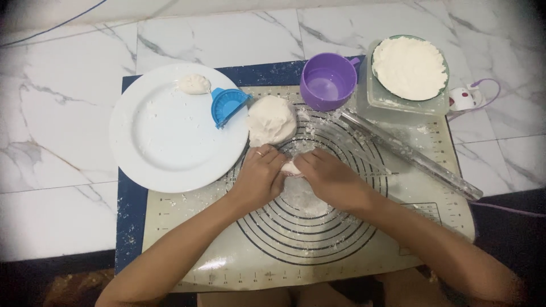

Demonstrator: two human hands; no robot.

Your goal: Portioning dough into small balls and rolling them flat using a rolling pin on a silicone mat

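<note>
Small dough piece pinched between two bare hands over a ringed baking mat.

A small pale lump of dough (291, 167) is held between the left hand (260, 175) and the right hand (330, 179), just above the centre of the beige silicone mat printed with dark concentric rings (318, 239). The fingers of both hands are closed together on the lump; most of it is hidden, so its long axis cannot be told. A larger rounded white dough ball (271, 119) is seen just beyond the hands. A white round plate (165, 142) is set to the left, bearing a blue folding dumpling press (227, 105) and one shaped dumpling (194, 84). A clear rolling pin (409, 153) is laid diagonally on the right. A purple plastic cup (326, 81) and a bowl of white flour (409, 67) are noted at the far edge.
</note>
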